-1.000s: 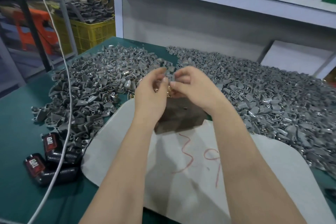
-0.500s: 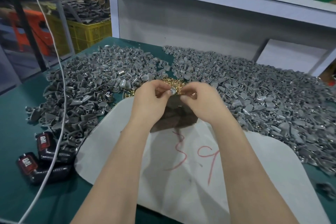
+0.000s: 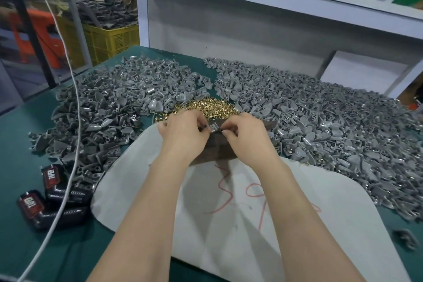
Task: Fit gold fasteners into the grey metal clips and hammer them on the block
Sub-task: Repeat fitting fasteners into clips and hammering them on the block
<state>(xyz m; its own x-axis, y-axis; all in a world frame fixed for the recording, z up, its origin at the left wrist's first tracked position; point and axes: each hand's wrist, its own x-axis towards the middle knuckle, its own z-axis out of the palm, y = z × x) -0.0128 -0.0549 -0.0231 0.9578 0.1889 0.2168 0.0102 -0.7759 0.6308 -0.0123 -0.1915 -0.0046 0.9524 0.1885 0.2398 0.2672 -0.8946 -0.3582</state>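
Pinching grey metal clip (image 3: 214,129), left hand (image 3: 183,136) and right hand (image 3: 248,138) both curled on it, over dark block (image 3: 217,152), gold fasteners (image 3: 210,107) heaped just behind.

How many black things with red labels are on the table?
2. One black thing with a red label lies at the left clip pile's near edge, the other just nearer, both beside the white cable. Clips may hide more.

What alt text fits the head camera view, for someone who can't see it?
A left hand and a right hand pinch one grey clip between them over a dark block on a white sheet. Behind lies a pile of gold fasteners, with heaps of clips either side on a green table.
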